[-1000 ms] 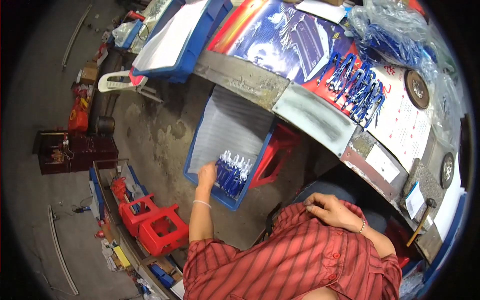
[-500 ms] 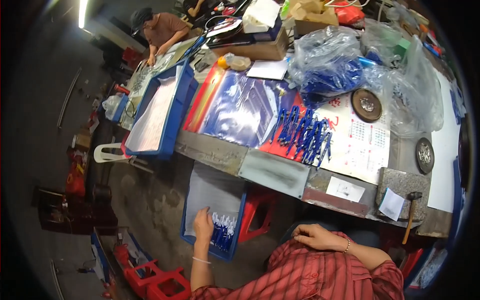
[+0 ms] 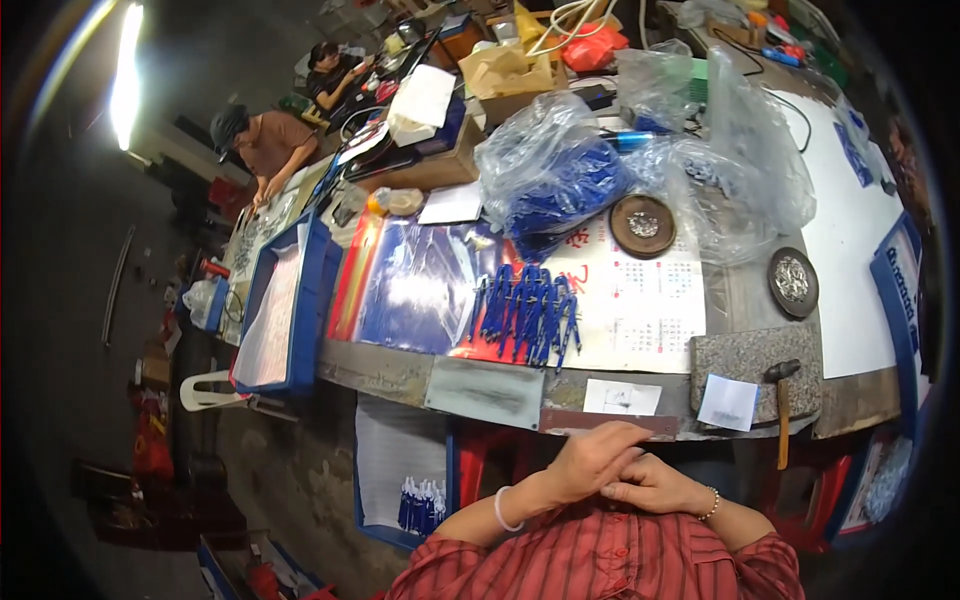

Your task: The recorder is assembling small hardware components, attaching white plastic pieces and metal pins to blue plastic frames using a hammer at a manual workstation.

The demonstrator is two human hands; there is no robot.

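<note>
My left hand (image 3: 598,460), with a white band at the wrist, rests over my right hand (image 3: 662,490) in front of my red checked shirt. Its fingers stretch to the right, and no object shows in them. The right hand, with a beaded bracelet, lies partly under the left, and most of its fingers are hidden. Just beyond both hands runs the table edge with a brown-red strip (image 3: 640,427). Several slim blue pen-like pieces (image 3: 530,315) lie in a row on the table. Others with white ends (image 3: 423,505) are gathered in a low blue bin (image 3: 451,470) at my left.
A hammer (image 3: 783,410) and a paper slip (image 3: 728,402) lie on a stone block (image 3: 710,355). Two round dishes (image 3: 625,240) hold small shiny parts. A plastic bag (image 3: 560,190) of blue pieces stands behind. Another blue bin (image 3: 312,330) sits left; a co-worker (image 3: 275,145) sits farther back.
My left hand has moved from over the low blue bin, up and right, onto my right hand. The view has turned and lifted, showing more of the far table and a second person.
</note>
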